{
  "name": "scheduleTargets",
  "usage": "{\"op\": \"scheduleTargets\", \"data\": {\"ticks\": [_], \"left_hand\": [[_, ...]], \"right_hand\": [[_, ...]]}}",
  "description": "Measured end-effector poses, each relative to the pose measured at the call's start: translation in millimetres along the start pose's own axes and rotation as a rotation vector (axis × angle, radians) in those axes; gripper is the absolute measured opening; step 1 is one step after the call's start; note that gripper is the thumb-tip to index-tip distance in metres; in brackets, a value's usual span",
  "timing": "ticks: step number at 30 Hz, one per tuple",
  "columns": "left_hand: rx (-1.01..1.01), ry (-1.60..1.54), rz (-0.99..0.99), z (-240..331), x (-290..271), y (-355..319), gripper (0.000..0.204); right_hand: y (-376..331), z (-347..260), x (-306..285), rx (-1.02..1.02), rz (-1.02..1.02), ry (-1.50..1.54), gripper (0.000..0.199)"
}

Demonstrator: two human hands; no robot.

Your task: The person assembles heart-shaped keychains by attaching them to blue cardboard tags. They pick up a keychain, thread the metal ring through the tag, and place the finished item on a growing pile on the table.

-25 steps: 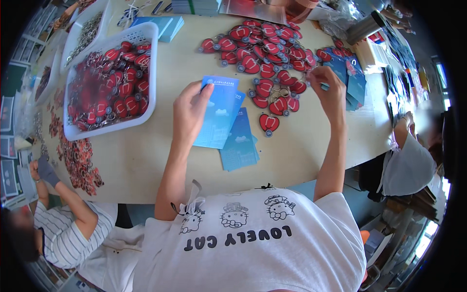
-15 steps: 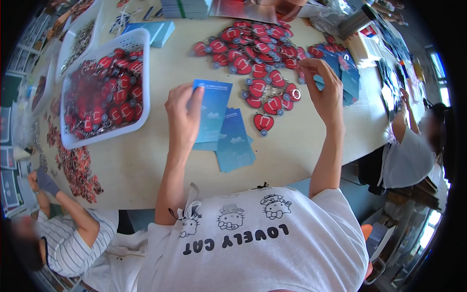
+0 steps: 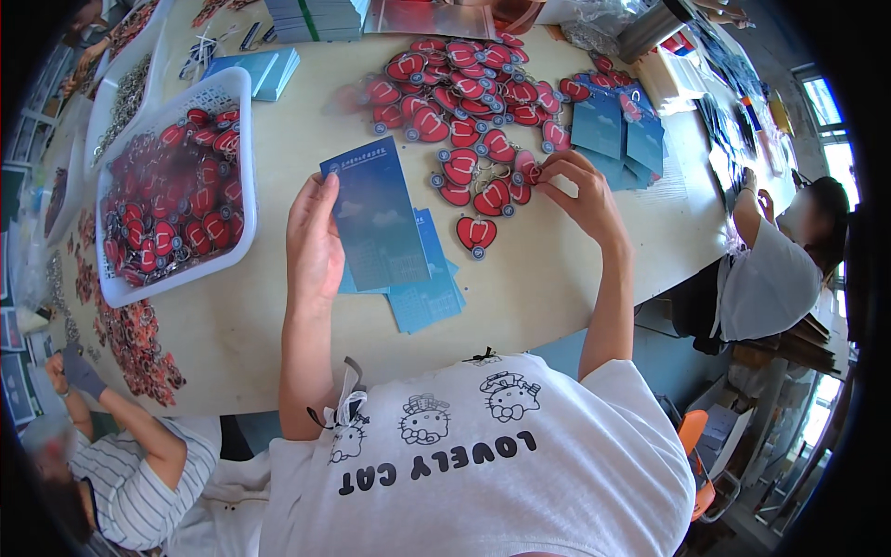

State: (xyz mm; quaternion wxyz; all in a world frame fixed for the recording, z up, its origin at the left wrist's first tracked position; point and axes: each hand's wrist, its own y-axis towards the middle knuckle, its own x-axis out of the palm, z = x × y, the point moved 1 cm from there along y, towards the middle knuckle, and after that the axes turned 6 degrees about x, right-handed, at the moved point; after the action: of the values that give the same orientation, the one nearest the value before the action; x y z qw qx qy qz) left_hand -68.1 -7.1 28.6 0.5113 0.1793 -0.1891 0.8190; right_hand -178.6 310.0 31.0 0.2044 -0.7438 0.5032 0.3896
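Observation:
My left hand [image 3: 316, 243] is closed on a blue card [image 3: 376, 209] with a cloud picture, thumb on its upper left edge. The card is tilted and raised over more blue cards [image 3: 429, 295] lying fanned on the table. At the near right edge of a heap of red heart-shaped keychains [image 3: 464, 85], my right hand [image 3: 587, 197] pinches a red heart keychain [image 3: 526, 165] between thumb and fingertips. It still lies among its neighbours. One separate heart keychain [image 3: 476, 234] rests nearer to me, between the two hands.
On the left stands a white plastic basket [image 3: 249, 153] full of similar keychains. Blue cards [image 3: 599, 130] lie at right beyond my right hand, and another stack [image 3: 276, 76] sits at the back. A grey metal cylinder [image 3: 652, 30] lies back right. People sit on both sides.
My right hand has come down and nearer to the keychains, now pinching one. My left hand has lifted and tilted the blue card. The whole view has shifted slightly.

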Motion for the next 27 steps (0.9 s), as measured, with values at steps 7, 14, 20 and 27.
{"op": "scheduleTargets", "data": {"ticks": [7,14,20,27], "left_hand": [[-0.063,-0.101,0.028,1,1,1,0.013],[0.397,0.293,0.158,0,17,-4,0.017],[0.488,0.246,0.153,-2,27,-13,0.017],[0.453,0.132,0.014,1,34,-23,0.019]], "right_hand": [[-1,-4,1,-0.125,0.042,-0.018,0.012],[5,-61,-8,-0.075,0.138,0.383,0.007],[8,-145,43,0.052,-0.115,0.782,0.008],[22,-170,66,0.016,0.039,0.687,0.01]]}}
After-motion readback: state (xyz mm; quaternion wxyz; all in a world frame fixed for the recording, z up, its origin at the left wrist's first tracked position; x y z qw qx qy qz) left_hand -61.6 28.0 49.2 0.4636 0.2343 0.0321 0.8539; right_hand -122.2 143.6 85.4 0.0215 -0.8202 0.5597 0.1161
